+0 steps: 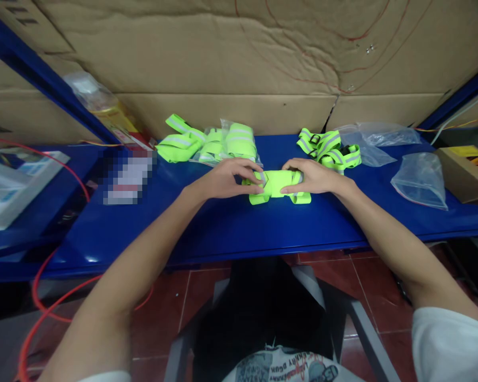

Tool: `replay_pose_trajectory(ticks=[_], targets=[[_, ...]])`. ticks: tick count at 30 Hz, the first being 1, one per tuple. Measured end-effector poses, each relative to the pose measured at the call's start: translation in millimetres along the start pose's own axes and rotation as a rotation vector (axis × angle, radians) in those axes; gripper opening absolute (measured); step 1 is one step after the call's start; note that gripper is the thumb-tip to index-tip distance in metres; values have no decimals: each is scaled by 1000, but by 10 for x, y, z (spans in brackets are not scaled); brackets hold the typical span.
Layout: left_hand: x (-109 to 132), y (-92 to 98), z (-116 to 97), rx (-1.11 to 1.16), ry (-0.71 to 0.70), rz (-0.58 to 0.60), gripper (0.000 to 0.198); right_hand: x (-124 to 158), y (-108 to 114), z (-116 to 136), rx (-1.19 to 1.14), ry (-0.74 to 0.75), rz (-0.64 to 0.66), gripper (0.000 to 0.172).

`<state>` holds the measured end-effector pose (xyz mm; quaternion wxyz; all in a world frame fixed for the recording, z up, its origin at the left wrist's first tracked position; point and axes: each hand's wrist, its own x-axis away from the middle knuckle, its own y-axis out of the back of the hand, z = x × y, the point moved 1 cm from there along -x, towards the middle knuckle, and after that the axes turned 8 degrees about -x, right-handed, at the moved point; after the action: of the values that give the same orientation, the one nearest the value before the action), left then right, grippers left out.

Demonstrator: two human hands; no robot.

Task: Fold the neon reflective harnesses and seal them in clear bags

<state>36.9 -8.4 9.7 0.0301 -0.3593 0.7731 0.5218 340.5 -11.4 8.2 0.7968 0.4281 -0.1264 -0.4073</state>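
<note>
A folded neon-yellow reflective strap bundle (278, 190) lies on the blue table (231, 225) in the middle. My left hand (229, 178) pinches its left end with curled fingers. My right hand (311, 176) grips its right end, fingers closed over the fold. Both hands rest on the table with the bundle between them.
More neon straps (183, 140) lie at the back left, some inside a clear bag (231, 140). A loose strap pile (330, 148) and empty clear bags (420, 179) sit at the right. A cardboard box (468, 172) stands far right. Cardboard lines the back wall. An orange cable (43, 307) loops below left.
</note>
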Motion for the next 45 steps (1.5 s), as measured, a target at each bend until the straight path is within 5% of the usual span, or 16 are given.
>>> replay_pose_trajectory(ticks=[3, 9, 16, 19, 22, 26, 31, 39, 45], targets=[[11, 3, 18, 17, 114, 5, 29, 23, -16, 66, 24, 55, 0, 58], [39, -54, 52, -77, 313, -9, 70, 64, -50, 188, 153, 25, -105, 54], [36, -92, 49, -207, 200, -155, 51, -1, -201, 134, 3, 99, -297, 61], [25, -116, 23, -259, 91, -172, 32, -12, -221, 178, -37, 121, -267, 43], [11, -161, 3, -367, -12, -136, 16, 9, -238, 275, -79, 89, -175, 44], [10, -158, 28, -358, -42, -87, 20, 21, -295, 291, -155, 9, -125, 49], [35, -24, 65, -99, 46, -2, 26, -23, -341, 160, -137, 41, -116, 81], [-2, -75, 74, 50, 185, -4, 46, -26, -294, 184, 42, -87, -153, 91], [17, -138, 97, 14, 148, -66, 63, -48, -280, 198, -72, -8, -211, 90]])
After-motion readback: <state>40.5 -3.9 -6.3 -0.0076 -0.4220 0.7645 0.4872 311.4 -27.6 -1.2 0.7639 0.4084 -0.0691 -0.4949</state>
